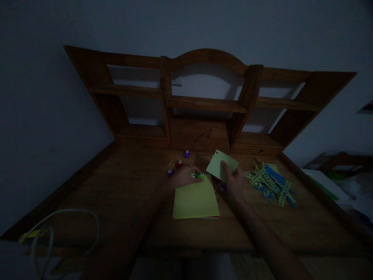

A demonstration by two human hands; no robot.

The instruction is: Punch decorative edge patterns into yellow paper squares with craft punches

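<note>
My right hand (235, 182) is closed on a pale yellow-green sheet of paper (217, 166), thumb on top; a small dark spot like a punched hole shows near its upper corner. My left hand (185, 177) curls its fingers round a small rounded green piece with white eye-like knobs (201, 176), above a stack of yellow paper (196, 200). Similar knobbed pieces lie near the left hand: a purple one (186, 154), a red one (179, 163) and a dark blue one (170, 172). Another dark piece (223, 188) is partly hidden beside my right hand.
A pile of blue and yellow-green perforated plastic strips (272, 182) lies to the right on the wooden desk (116, 194). Wooden shelves (206, 103) stand along the back. A white cable (97, 225) loops at the lower left. Tiny pale bits are scattered behind the left hand.
</note>
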